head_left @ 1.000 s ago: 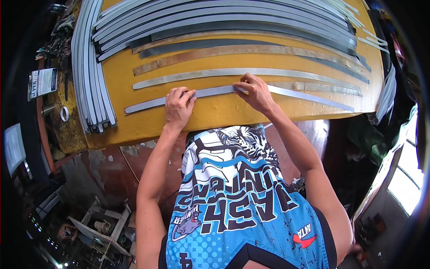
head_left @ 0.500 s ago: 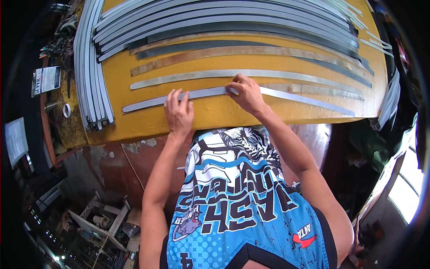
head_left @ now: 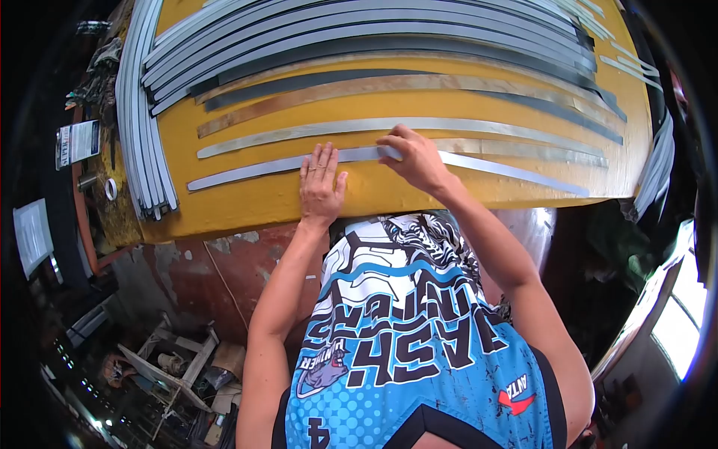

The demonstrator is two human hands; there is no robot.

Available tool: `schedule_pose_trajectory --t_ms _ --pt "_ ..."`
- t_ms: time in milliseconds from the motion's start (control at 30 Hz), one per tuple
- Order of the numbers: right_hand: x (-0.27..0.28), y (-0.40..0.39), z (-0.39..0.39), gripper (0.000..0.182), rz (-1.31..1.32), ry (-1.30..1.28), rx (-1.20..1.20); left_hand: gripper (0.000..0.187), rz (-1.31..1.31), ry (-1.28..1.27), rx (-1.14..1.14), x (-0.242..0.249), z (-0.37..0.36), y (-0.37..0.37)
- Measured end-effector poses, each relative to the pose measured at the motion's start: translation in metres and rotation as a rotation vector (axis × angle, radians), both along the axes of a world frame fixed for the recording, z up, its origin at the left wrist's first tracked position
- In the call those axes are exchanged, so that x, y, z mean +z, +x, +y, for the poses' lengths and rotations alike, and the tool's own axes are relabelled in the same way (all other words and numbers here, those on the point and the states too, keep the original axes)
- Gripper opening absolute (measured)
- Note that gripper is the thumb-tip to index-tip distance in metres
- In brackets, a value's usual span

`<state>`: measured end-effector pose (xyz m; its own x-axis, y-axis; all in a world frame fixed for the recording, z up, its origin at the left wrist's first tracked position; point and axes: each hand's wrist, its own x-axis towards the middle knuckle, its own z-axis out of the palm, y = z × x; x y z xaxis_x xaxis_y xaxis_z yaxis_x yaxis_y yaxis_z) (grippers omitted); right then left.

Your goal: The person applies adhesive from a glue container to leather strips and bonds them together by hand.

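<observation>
A long pale grey strip (head_left: pixel 247 173) lies along the front of the yellow tabletop (head_left: pixel 374 196). My left hand (head_left: pixel 321 187) rests flat on the strip left of its middle, fingers stretched out and close together. On the same strip, a little further right, my right hand (head_left: pixel 415 159) is curled with thumb and fingers pinched together. Something small and greyish shows at those fingertips, but its kind is hidden. Just beyond lies another light strip (head_left: pixel 299 135), and behind that a brown, wood-coloured strip (head_left: pixel 336 88). A dull tan strip (head_left: pixel 523 152) lies partly alongside, to the right.
Many grey strips with dark edges (head_left: pixel 359 30) are laid in rows at the back. A bundle of strips (head_left: pixel 138 112) runs along the left side. A white ring (head_left: pixel 111 187) and a printed packet (head_left: pixel 78 144) are further left. Pale strips (head_left: pixel 654 165) hang over the right edge.
My left hand has slid right along the strip, and its fingers, bent before, now lie flat. My right hand stays at almost the same spot. The view has shifted slightly.
</observation>
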<state>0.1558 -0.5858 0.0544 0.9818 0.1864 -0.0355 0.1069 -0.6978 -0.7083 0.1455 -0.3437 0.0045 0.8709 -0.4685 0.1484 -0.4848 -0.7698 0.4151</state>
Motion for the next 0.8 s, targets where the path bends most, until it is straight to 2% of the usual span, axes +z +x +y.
schedule_pose_trajectory --t_ms 67,100,200,533,800 --pt "0.009 -0.004 -0.021 0.026 0.039 -0.050 0.016 0.039 -0.099 -0.018 0.073 0.006 -0.004 0.005" --pt "0.012 -0.006 -0.029 0.026 0.041 -0.052 0.009 0.039 -0.096 -0.021 0.066 0.008 -0.006 0.008" --pt "0.016 -0.013 -0.045 0.018 0.014 -0.073 -0.021 0.021 -0.160 -0.073 0.140 0.019 -0.011 0.020" --pt "0.010 -0.021 -0.065 0.020 0.034 -0.102 -0.035 0.022 -0.098 -0.100 0.075 0.018 0.003 0.024" --pt "0.004 -0.026 -0.063 0.021 -0.056 -0.161 -0.060 0.025 -0.072 -0.112 0.058 0.021 -0.003 0.023"
